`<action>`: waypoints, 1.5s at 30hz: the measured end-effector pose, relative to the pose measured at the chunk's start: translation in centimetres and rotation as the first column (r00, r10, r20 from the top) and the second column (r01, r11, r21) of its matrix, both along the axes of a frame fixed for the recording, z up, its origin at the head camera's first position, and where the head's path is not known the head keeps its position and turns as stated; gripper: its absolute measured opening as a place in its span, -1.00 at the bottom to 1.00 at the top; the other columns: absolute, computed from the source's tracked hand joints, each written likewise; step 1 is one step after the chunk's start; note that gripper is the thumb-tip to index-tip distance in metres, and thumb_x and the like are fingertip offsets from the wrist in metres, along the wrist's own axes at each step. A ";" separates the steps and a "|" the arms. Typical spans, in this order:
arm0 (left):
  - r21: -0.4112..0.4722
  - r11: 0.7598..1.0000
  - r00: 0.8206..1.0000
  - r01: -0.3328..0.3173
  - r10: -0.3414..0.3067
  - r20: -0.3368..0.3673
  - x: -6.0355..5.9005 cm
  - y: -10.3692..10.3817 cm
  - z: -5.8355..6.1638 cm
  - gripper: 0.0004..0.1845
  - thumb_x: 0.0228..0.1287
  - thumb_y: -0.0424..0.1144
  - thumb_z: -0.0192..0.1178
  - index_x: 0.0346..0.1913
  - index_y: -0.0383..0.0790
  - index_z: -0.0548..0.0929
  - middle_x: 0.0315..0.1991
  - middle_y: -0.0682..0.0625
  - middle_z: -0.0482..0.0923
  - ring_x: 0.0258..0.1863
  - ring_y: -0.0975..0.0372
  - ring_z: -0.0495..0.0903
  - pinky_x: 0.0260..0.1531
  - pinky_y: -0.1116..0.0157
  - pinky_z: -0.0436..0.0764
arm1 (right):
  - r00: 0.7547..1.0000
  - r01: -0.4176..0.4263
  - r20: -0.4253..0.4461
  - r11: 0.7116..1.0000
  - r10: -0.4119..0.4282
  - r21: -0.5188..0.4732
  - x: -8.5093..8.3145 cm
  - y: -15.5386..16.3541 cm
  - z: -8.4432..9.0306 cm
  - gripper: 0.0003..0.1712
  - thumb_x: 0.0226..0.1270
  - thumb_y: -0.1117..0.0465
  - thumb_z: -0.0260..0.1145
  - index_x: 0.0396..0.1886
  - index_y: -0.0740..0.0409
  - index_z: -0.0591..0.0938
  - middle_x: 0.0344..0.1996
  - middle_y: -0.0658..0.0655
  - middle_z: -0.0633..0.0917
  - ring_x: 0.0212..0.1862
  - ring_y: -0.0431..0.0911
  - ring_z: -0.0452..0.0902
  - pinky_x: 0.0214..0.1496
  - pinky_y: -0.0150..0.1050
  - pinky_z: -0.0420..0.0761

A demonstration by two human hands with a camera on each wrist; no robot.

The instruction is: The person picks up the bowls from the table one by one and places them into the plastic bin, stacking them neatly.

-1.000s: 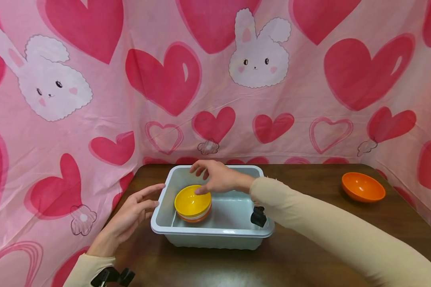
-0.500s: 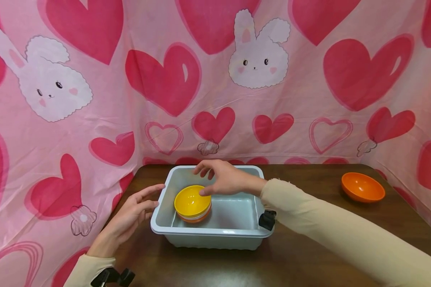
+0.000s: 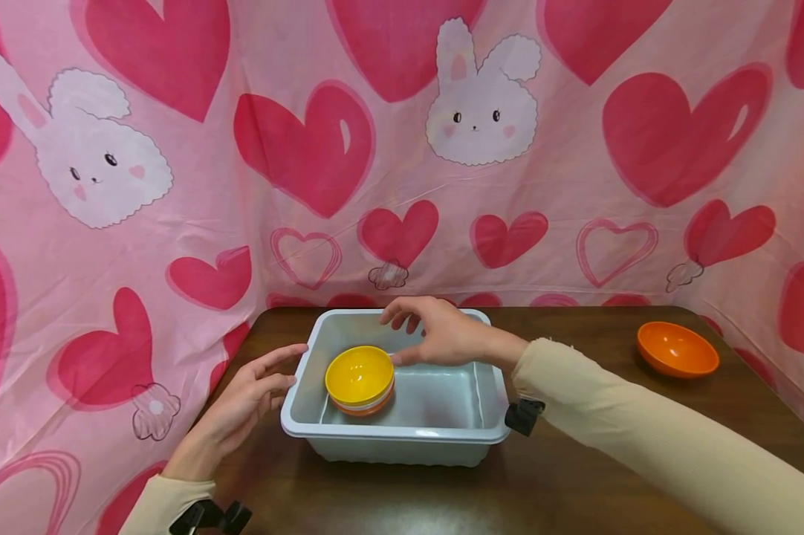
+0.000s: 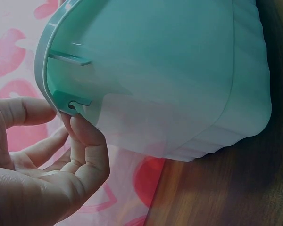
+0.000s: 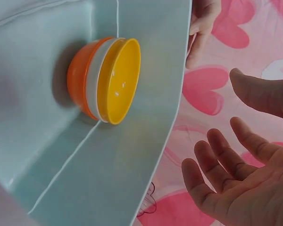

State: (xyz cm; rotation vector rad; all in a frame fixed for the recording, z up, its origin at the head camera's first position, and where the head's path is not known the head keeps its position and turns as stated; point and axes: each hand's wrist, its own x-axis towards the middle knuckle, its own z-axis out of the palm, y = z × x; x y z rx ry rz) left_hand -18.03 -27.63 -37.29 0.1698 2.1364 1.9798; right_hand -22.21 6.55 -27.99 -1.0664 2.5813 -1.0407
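Note:
A pale grey-green plastic tub stands on the dark wooden table. Inside it sits a stack of three nested bowls, the yellow bowl on top of a white and an orange one. My right hand hovers over the tub just right of the stack, fingers relaxed and spread, holding nothing. My left hand rests against the tub's left rim, its fingertips touching under the lip.
A single orange bowl lies on the table at the far right. A pink cloth with hearts and rabbits hangs behind and to both sides of the table.
My right hand has drawn back to the right, away from the yellow bowl. The bowls, tub and left hand have stayed put.

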 end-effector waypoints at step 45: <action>0.003 1.000 1.000 0.002 -0.002 -0.001 0.0 0.0 0.1 -0.34 0.53 -0.31 0.13 0.62 -0.31 0.25 0.57 -0.27 0.19 0.24 0.06 0.60 0.16 0.17 0.65 | 0.970 0.241 0.030 0.950 -0.240 -0.198 5.0 11.2 -2.4 -0.45 0.26 0.12 0.60 0.21 -0.01 0.63 0.01 0.05 0.70 -0.01 0.09 0.64 0.11 0.08 0.70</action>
